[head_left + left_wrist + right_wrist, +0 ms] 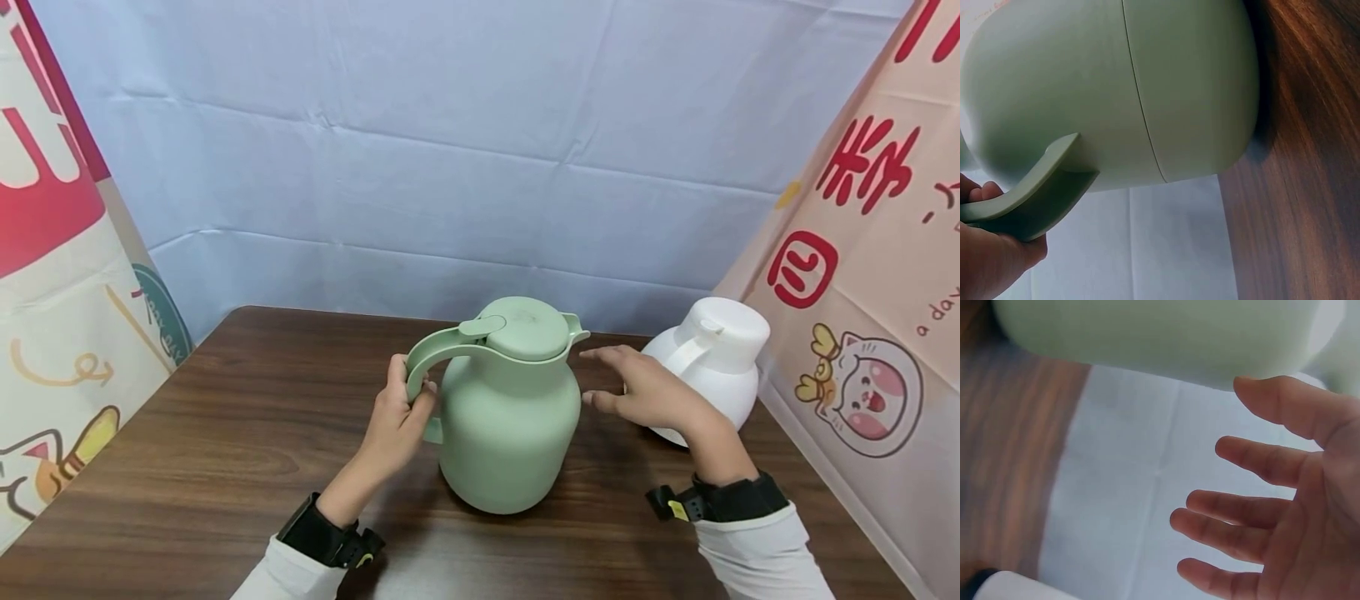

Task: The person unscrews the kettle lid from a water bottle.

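Head view: the green jug (508, 425) stands upright on the counter (262, 408), left hand (397, 421) at its nine o'clock, fingers wrapped round the handle (1054, 181)! Right hand (647, 390) hovers at three o'clock, fingers spread just beside the jug. Further out toward three, a white jug (720, 358); blue cloth (465, 150) hangs at twelve.

From where I stand, the widest way through is over the tabletop (262, 400) to the left of the green vacuum jug (510, 425), past the left hand (397, 421), which takes up the outer side of the jug's handle (442, 337). On the other side, the right hand (637, 387) fills most of the gap before the white jug (723, 383), which stands close behind that wrist. The pale blue cloth (450, 167) blocks the back, the printed cloth (862, 292) the right.
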`<state>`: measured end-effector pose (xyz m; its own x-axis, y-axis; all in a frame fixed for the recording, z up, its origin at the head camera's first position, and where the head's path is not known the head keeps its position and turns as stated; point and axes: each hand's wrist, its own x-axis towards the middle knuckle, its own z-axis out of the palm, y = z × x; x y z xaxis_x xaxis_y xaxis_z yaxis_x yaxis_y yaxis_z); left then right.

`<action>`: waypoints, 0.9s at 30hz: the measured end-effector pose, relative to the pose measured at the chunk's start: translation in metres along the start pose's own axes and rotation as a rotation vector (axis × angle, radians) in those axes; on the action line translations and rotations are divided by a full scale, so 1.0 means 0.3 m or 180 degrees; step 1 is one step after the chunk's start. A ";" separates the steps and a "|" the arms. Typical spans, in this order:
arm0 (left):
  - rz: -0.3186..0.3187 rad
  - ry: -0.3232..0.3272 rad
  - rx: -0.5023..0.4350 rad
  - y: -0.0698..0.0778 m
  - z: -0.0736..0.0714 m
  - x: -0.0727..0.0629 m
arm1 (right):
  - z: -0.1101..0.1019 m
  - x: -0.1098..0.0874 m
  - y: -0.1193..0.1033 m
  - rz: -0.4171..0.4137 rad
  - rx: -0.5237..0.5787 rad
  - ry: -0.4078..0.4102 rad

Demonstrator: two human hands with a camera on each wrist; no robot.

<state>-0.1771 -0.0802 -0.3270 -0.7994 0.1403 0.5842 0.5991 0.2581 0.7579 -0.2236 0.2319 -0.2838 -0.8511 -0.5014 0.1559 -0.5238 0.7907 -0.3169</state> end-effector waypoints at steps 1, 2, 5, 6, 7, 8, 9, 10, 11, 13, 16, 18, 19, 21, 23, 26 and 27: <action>-0.0004 -0.0005 -0.0002 0.000 0.000 0.000 | -0.012 0.000 -0.008 -0.0017 -0.0023 0.0012; -0.0009 -0.0008 -0.0006 -0.001 0.000 0.000 | -0.023 -0.001 -0.016 -0.0039 -0.0047 0.0025; -0.0008 -0.0029 -0.0019 -0.001 -0.001 0.000 | -0.059 -0.001 -0.044 -0.0093 -0.0108 0.0059; -0.0008 -0.0040 -0.0028 -0.001 -0.001 0.000 | -0.071 -0.001 -0.054 -0.0103 -0.0123 0.0066; -0.0009 -0.0045 -0.0036 -0.001 -0.001 0.000 | -0.083 -0.001 -0.065 -0.0106 -0.0137 0.0075; -0.0008 -0.0049 -0.0042 -0.001 -0.002 0.000 | -0.095 0.000 -0.075 -0.0117 -0.0149 0.0085; -0.0006 -0.0056 -0.0050 -0.001 -0.002 0.000 | -0.106 0.001 -0.085 -0.0111 -0.0162 0.0092; -0.0009 -0.0063 -0.0053 -0.001 -0.003 0.000 | -0.117 0.001 -0.095 -0.0107 -0.0176 0.0094; -0.0017 -0.0074 -0.0066 0.000 -0.003 0.000 | -0.128 0.002 -0.104 -0.0099 -0.0186 0.0092; -0.0031 -0.0087 -0.0076 -0.001 -0.004 0.001 | -0.145 0.005 -0.120 -0.0075 -0.0210 0.0085; -0.0052 -0.0110 -0.0093 -0.003 -0.005 0.002 | -0.165 0.011 -0.137 -0.0084 -0.0226 0.0096; -0.0048 -0.0116 -0.0102 -0.004 -0.006 0.003 | -0.174 0.015 -0.146 -0.0129 -0.0205 0.0139; -0.0039 -0.0116 -0.0104 -0.004 -0.007 0.003 | -0.178 0.017 -0.150 -0.0164 -0.0186 0.0156; -0.0031 -0.0115 -0.0113 -0.005 -0.007 0.003 | -0.186 0.020 -0.159 -0.0238 -0.0150 0.0193; -0.0017 -0.0118 -0.0113 -0.007 -0.007 0.004 | -0.192 0.023 -0.169 -0.0312 -0.0106 0.0227; -0.0014 -0.0121 -0.0110 -0.010 -0.006 0.002 | -0.196 0.033 -0.186 -0.0447 -0.0030 0.0322; -0.0004 -0.0118 -0.0105 -0.011 -0.006 0.002 | -0.195 0.038 -0.191 -0.0498 0.0003 0.0365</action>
<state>-0.1794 -0.0828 -0.3288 -0.8009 0.1754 0.5725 0.5987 0.2268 0.7682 -0.2054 0.2013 -0.2091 -0.7577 -0.5748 0.3091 -0.6502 0.7058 -0.2813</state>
